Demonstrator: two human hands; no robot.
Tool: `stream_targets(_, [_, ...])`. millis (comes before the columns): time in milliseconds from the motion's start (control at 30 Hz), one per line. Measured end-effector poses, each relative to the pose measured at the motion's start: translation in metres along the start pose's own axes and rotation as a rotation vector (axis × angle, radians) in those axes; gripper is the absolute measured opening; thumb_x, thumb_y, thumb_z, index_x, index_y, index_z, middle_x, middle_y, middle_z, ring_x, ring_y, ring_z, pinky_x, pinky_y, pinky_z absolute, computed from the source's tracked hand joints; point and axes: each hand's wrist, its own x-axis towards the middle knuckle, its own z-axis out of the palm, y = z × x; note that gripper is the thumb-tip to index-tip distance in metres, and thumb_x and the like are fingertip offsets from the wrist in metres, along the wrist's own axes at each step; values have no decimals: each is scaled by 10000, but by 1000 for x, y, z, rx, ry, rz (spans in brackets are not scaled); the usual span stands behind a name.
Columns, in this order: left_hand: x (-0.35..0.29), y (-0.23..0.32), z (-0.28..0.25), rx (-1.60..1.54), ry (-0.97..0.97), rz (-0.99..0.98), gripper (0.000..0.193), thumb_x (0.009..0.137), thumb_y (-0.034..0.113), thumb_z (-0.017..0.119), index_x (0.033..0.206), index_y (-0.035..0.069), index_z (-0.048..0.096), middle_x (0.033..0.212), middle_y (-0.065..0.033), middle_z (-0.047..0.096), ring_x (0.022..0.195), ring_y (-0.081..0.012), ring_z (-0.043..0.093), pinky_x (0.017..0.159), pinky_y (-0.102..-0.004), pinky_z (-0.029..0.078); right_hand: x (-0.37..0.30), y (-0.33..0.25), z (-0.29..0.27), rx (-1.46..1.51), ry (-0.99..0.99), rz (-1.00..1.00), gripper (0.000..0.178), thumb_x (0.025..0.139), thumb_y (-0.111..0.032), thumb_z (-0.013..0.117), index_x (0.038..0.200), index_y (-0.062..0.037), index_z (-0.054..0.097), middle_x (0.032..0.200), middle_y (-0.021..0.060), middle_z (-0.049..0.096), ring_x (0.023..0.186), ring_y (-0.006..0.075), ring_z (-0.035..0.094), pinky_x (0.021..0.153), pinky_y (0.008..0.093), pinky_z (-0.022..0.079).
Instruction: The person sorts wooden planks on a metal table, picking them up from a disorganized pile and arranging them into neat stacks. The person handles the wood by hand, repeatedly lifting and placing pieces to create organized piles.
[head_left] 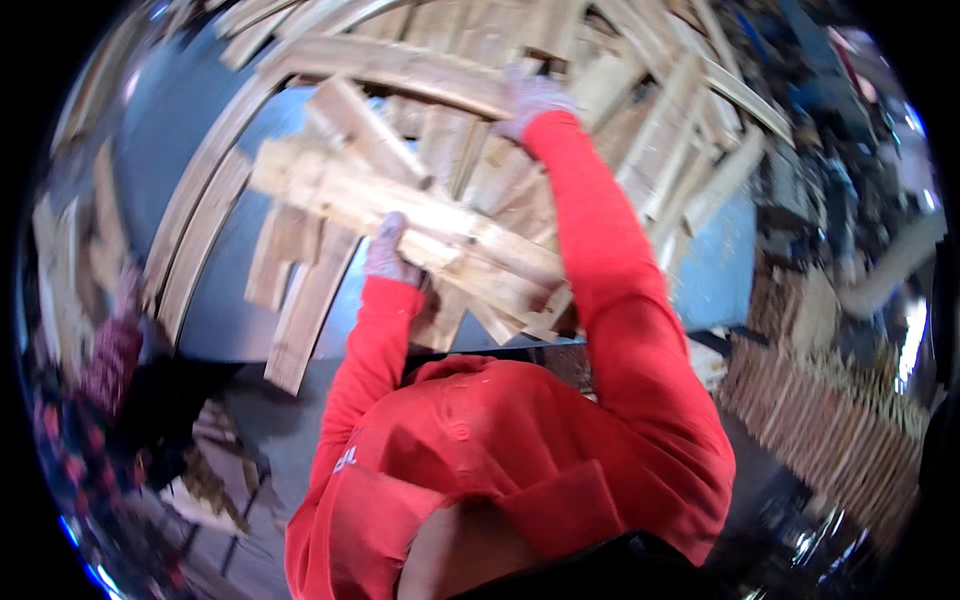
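My left hand (391, 252), in a pale glove, is closed on the near edge of several pale wooden boards (340, 190) lying side by side, its thumb on top. The fingers beneath them are hidden. Farther off and to the right, my gloved right hand (537, 103) is closed at the right end of a long wooden board (400, 72), slightly blurred. Loose boards lie crisscross beneath and around both hands, among them a short board (365, 130) slanting between them.
The boards rest on a blue-grey metal table (225, 300). Some jut past its near edge. At the left, another person's gloved hand (130, 292) is beside more boards. A stack of thin wood pieces (820, 400) stands at the right.
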Motion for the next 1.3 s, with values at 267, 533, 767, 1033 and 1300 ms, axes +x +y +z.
stream_targets(267, [-29, 22, 28, 12, 190, 4, 557, 850, 370, 682, 1265, 36, 517, 1175, -137, 613, 1030, -296, 611, 915, -447, 510, -180, -60, -10, 33, -20, 26, 1056, 729, -719, 577, 1471, -58, 221, 1247, 276, 508, 1144, 430, 526, 989, 528, 392])
stream_targets(533, [17, 6, -18, 195, 24, 37, 559, 848, 376, 652, 1258, 15, 539, 1209, -113, 609, 1080, -285, 594, 959, -404, 485, -239, -61, 15, 529, -30, -355, 750, 851, -521, 570, 1389, -26, 404, 1232, 240, 555, 1136, 411, 538, 949, 431, 454])
stream_targets(767, [5, 10, -17, 125, 46, 35, 453, 830, 192, 677, 1238, 44, 551, 1138, -146, 634, 1027, -331, 615, 941, -473, 500, -118, 91, 27, 176, 508, 737, 1104, 647, -649, 729, 1453, -45, 278, 1447, 278, 304, 1304, 454, 365, 1031, 517, 376])
stream_targets(1033, [0, 26, -28, -218, -288, 62, 612, 774, 207, 693, 1320, 26, 483, 1238, -162, 595, 1130, -339, 571, 1012, -473, 452, -131, 145, 45, 640, 374, 840, 1073, 580, -396, 801, 1430, 32, 306, 1379, 294, 433, 1270, 369, 459, 1076, 372, 351])
stream_targets(1300, [32, 17, -29, -340, -496, 39, 747, 728, 351, 731, 1352, 37, 468, 1293, -168, 567, 1150, -343, 568, 1000, -476, 472, -179, 35, 54, 2078, -85, -359, 574, 813, -145, 666, 1317, 7, 438, 1222, 163, 540, 1137, 255, 530, 935, 349, 482])
